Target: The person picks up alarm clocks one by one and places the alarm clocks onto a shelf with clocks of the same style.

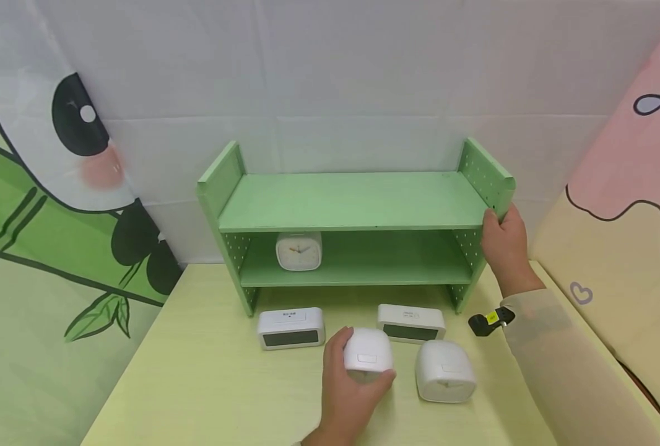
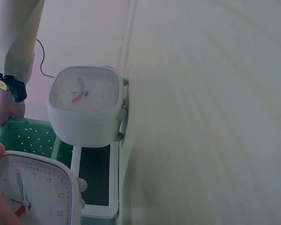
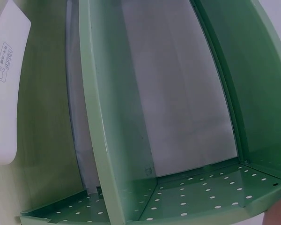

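Observation:
My left hand grips a small white alarm clock low over the front middle of the table, thumb and fingers around its sides. In the left wrist view that clock's dial shows numerals and an orange hand. With my right hand I hold the right side panel of a green two-tier shelf; the panel's perforated inner face fills the lower right wrist view. A second white clock stands on the table right of my left hand. Another white clock sits on the lower tier, toward the left.
Two white digital clocks with dark screens, one at left and one at right, stand before the shelf on the pale yellow table. A patterned cloth wall rises behind. A black strap device is on my right wrist.

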Motion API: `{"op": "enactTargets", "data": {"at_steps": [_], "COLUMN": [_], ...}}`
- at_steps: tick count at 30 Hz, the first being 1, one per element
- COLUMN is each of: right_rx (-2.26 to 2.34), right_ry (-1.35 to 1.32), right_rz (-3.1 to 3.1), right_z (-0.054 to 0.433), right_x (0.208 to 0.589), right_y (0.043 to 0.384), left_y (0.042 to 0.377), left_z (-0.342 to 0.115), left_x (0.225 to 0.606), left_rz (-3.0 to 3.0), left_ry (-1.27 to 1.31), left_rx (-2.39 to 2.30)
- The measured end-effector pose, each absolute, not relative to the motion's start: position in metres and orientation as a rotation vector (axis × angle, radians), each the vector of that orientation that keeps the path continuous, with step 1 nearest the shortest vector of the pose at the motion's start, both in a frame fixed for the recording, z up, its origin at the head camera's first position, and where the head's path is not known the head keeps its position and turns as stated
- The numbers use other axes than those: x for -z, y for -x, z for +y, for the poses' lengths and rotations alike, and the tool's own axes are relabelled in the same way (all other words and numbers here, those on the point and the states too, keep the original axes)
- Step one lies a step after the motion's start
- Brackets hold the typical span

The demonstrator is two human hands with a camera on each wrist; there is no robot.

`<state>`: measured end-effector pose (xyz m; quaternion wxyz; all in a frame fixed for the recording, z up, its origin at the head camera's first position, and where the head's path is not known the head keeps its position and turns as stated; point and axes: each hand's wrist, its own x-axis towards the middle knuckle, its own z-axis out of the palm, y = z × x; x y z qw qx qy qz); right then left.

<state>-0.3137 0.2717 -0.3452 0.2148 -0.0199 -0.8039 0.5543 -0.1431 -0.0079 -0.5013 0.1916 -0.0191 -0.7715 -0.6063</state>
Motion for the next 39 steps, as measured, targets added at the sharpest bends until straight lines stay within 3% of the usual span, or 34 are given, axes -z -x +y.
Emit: {"op": "enactTargets", "data": {"at_steps": [39], "right_rx": [-1.508], "right_ry": [0.062], "right_rz": [-2.253], "right_z": [0.272], "right_x": [0.345], "right_y": [0.314], "left_y": [0.220], "left_z": [-0.003], "left_x": [0.391], "left_rz": [-2.162], "left_ry": [0.239], "left_rx": [1.735]}}
